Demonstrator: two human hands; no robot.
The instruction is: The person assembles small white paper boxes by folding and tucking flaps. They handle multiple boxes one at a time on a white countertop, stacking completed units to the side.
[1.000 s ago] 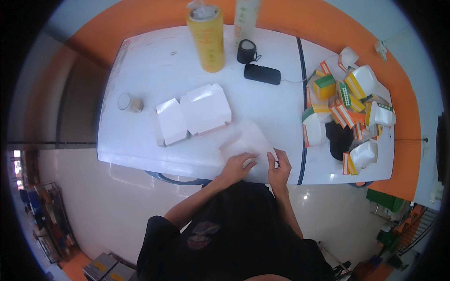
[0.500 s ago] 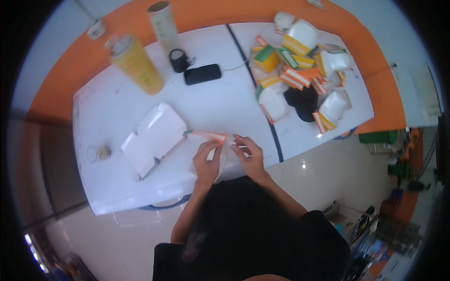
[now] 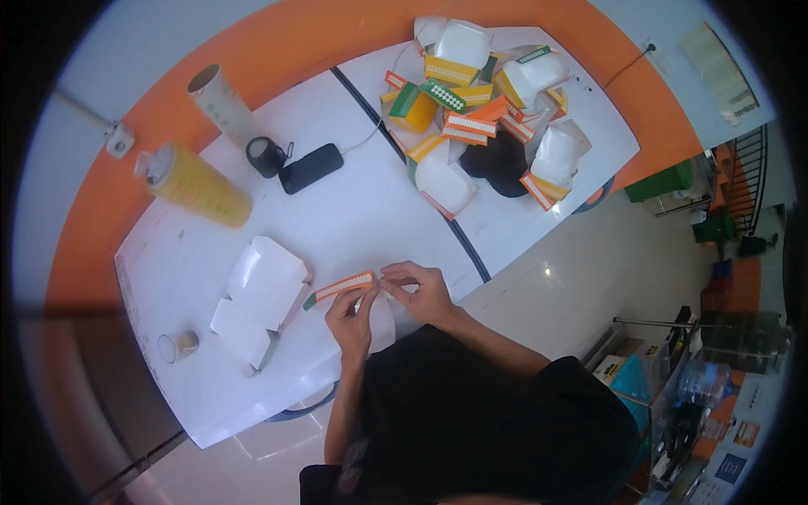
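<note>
My left hand pinches a paper food box near its corner, at the table's near edge. The box shows an orange side with a white pattern and a green end; its pale body is partly hidden behind my hand and dark shirt. My right hand has its thumb and fingertips pressed together at that same corner, touching the box. Left of my hands, an opened white paper box lies unfolded on the white table. A small clear cup stands beside it.
Folded paper boxes in yellow, orange and green pile up at the far right around a black item. At the far left are a yellow bottle, a cardboard-cored roll, a black cylinder and a phone on a cable.
The view has turned, so the table sits tilted. My right fingertips have come in from beside the box to its corner, next to my left fingers. The box's patterned side now faces up more clearly.
</note>
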